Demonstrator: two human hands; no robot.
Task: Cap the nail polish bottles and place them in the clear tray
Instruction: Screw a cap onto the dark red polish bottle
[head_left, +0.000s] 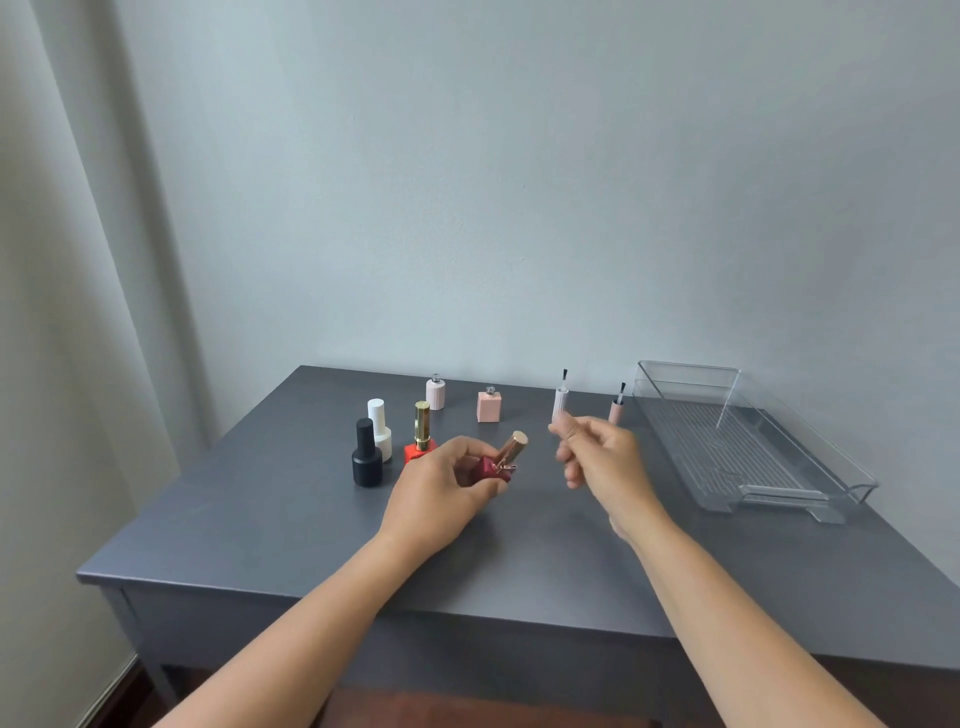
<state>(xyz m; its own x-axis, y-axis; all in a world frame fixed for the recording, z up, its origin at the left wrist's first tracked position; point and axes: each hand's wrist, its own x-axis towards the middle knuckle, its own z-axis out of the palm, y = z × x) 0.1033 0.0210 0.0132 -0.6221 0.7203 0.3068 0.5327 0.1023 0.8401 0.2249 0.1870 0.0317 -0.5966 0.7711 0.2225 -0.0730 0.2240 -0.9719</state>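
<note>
A grey bench (291, 525) stands against a pale wall, with a light curtain (78, 312) hanging at your left.

In the head view, your left hand (441, 483) has its fingers and thumb curled round a dark red bottle (488, 467). The bottle is tilted, and its rose-gold cap (515, 447) is on and points up and to the right. Your right hand (597, 457) hangs above the bench just right of that bottle. Its fingers are loosely curled and slightly blurred, and nothing shows in its grasp.

The clear tray (852, 480) sits at the right side of the bench, well apart from both hands, and its ribbed floor shows through the walls. Every bottle stands outside it.

- **Capped bottles:** left of your left hand, a black bottle (367, 461), a white bottle (380, 427) and an orange-red bottle (422, 435) with a tall gold cap stand close together.
- **Open bottles:** further back, a pale ribbed bottle (435, 393) and a square pink bottle (489, 405) stand upright with bare necks.
- **Loose caps:** between them and the tray, two brush caps (560, 402) (617, 405) stand with their bristles up.
</note>
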